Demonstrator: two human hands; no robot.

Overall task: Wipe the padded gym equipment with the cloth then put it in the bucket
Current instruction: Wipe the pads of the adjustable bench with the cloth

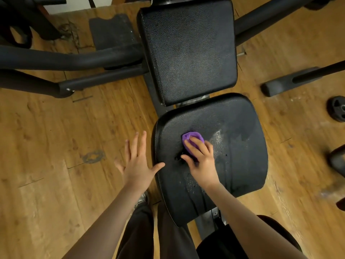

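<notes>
A black padded seat (237,146) of a gym bench fills the lower middle, with a black padded backrest (188,51) beyond it. A bunched purple cloth (192,137) lies on the seat's left half. My right hand (199,157) lies over the cloth, fingers curled on it, pressing it onto the pad. My left hand (137,161) is spread flat, fingers straight, beside the seat's left edge, with the thumb touching the pad. Wet and scuffed patches show on the seat right of the cloth. No bucket is in view.
Black steel frame tubes (65,58) run left and right of the backrest over a wooden floor (46,146). A small weight plate (337,111) lies at the right edge. A black bar foot (289,83) sits near it. My legs stand below the seat.
</notes>
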